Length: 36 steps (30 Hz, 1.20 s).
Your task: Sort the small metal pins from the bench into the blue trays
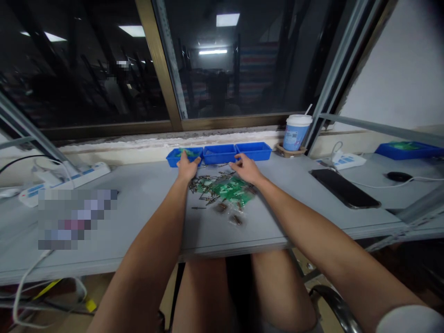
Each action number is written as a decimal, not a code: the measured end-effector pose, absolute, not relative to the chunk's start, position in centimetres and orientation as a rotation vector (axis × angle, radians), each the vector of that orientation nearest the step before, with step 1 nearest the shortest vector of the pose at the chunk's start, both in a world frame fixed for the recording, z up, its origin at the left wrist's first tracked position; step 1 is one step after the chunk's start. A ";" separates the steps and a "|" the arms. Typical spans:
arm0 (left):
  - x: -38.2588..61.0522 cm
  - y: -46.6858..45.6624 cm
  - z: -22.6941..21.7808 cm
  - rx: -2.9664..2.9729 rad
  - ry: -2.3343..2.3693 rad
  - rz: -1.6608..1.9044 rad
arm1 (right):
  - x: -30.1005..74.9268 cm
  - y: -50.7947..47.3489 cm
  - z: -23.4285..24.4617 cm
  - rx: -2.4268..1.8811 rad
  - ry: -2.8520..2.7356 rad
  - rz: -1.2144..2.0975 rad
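My left hand (188,167) reaches to the front rim of the left blue tray (173,158), which holds some green pieces; its fingers are spread over the rim. My right hand (245,169) lies with fingers stretched out near the front of the right blue tray (258,151), beside the middle blue tray (219,153). Between my hands, a pile of green parts (231,190) and several small metal pins (207,185) is scattered on the grey table (145,208). A few small clear bags (236,217) lie just in front of the pile.
A paper cup with a straw (296,133) stands at the back right. A black phone (343,188), a mouse (398,176), a white power strip (342,161) and another blue tray (409,149) lie to the right. A power strip (65,181) sits at the left.
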State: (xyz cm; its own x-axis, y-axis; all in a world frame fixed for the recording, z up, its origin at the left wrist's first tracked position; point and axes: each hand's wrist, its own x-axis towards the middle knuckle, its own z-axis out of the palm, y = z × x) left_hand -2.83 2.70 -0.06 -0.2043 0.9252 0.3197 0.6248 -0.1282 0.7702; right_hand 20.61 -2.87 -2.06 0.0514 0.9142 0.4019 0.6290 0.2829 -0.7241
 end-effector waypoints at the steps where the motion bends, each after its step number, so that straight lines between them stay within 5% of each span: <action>1: -2.8 2.5 0.1 1.712 1.887 1.191 | 20.6 -3.0 -1.9 -1.450 -1.665 0.407; 13: -1.8 0.3 1.2 1.855 2.114 0.954 | 20.6 -3.1 -1.3 -1.597 -1.654 0.384; 36: -1.7 0.2 0.9 2.250 1.822 0.724 | 22.9 -2.3 -1.2 -1.699 -1.627 0.334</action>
State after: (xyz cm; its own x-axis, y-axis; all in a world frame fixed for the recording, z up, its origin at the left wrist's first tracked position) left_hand -1.67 0.22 0.87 0.1424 0.9530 0.2676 0.8769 -0.2468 0.4125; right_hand 22.85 -2.32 -1.22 0.1590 0.9402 0.3013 0.7451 0.0860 -0.6614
